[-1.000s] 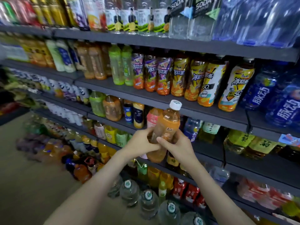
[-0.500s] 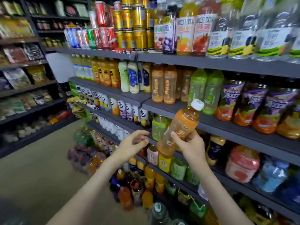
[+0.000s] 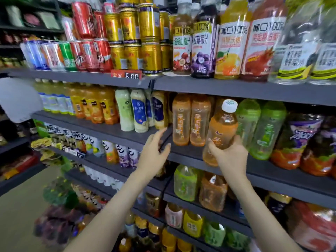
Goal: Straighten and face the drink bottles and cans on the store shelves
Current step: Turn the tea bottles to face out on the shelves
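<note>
The task stands partly complete, on the evidence in view. The person's right hand (image 3: 229, 157) has its grip closed around the lower body of an orange-tinted clear plastic tea bottle with a white cap (image 3: 221, 132). The bottle is off the shelf, tilted slightly with the cap leaning up and to the right of the grip, and its printed label shows only in part. The left hand (image 3: 153, 151) carries nothing; its grip is wide, fingers spread, reaching toward the front lip of the dark grey metal shelf (image 3: 190, 156) to the left of the held bottle.

Just above and to the left of the right grip stand two matching orange tea bottles (image 3: 190, 120), upright, side by side and facing front. To the right of the grip stand two green plastic tea bottles (image 3: 258, 128), also upright. The held bottle sits in front of the space between these two groups, and that is judged to be its intended slot.

Remaining work, as judged: seat the held bottle upright in line with its fellows, label forward. The gold cans (image 3: 138, 39) on the shelf above the grip appear stacked in fair order. The lower shelves are too blurred to assess.
</note>
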`<action>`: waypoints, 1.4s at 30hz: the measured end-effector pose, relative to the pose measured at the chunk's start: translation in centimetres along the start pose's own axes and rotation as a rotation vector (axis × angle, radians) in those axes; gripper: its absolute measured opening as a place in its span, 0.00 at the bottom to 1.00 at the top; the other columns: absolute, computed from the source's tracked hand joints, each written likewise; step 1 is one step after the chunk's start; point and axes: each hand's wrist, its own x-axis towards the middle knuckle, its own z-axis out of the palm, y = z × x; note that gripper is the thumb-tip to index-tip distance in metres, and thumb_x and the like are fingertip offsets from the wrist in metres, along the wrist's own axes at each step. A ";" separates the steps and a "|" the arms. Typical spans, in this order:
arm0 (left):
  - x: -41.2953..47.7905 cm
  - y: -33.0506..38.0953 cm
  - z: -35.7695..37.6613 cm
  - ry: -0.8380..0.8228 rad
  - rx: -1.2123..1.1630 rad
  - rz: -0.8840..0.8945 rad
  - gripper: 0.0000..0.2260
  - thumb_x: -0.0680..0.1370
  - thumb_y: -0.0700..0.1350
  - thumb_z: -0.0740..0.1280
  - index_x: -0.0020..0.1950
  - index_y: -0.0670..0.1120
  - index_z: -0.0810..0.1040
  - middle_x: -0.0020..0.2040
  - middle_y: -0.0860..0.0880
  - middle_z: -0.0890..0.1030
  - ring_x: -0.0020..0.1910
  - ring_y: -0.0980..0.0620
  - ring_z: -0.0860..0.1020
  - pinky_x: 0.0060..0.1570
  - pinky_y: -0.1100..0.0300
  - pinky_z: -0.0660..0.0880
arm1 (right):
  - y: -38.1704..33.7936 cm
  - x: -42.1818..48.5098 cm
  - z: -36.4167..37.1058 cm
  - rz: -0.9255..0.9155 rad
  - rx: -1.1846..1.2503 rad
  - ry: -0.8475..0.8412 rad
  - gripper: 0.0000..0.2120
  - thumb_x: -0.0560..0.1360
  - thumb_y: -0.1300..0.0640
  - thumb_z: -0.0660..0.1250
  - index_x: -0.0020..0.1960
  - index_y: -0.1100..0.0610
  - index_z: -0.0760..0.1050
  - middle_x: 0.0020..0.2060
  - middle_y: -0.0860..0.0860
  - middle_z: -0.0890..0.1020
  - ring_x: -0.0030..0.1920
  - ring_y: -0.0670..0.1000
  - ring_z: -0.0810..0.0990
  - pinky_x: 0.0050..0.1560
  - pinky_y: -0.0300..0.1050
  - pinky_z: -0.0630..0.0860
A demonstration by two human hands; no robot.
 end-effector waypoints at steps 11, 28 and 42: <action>7.5 -3.6 2.8 -0.248 0.074 0.050 0.37 0.79 0.57 0.61 0.73 0.62 0.33 0.75 0.43 0.59 0.68 0.41 0.67 0.57 0.50 0.71 | 1.0 1.7 6.0 -0.012 -0.445 0.241 0.38 0.69 0.56 0.76 0.71 0.66 0.61 0.62 0.65 0.68 0.63 0.65 0.67 0.61 0.53 0.68; 9.1 -4.8 4.3 -0.281 -0.019 0.156 0.42 0.79 0.48 0.64 0.73 0.58 0.29 0.61 0.41 0.72 0.49 0.43 0.76 0.40 0.55 0.71 | 0.1 2.2 9.3 0.219 -0.585 0.325 0.29 0.78 0.58 0.62 0.75 0.61 0.54 0.68 0.60 0.67 0.67 0.62 0.67 0.58 0.56 0.72; -1.3 -9.9 -2.6 -0.291 0.048 0.185 0.20 0.81 0.44 0.59 0.73 0.46 0.65 0.66 0.45 0.73 0.64 0.47 0.71 0.57 0.56 0.71 | -0.9 -11.2 15.6 -0.055 -0.445 0.039 0.14 0.77 0.63 0.65 0.61 0.63 0.71 0.55 0.58 0.76 0.58 0.58 0.73 0.55 0.43 0.69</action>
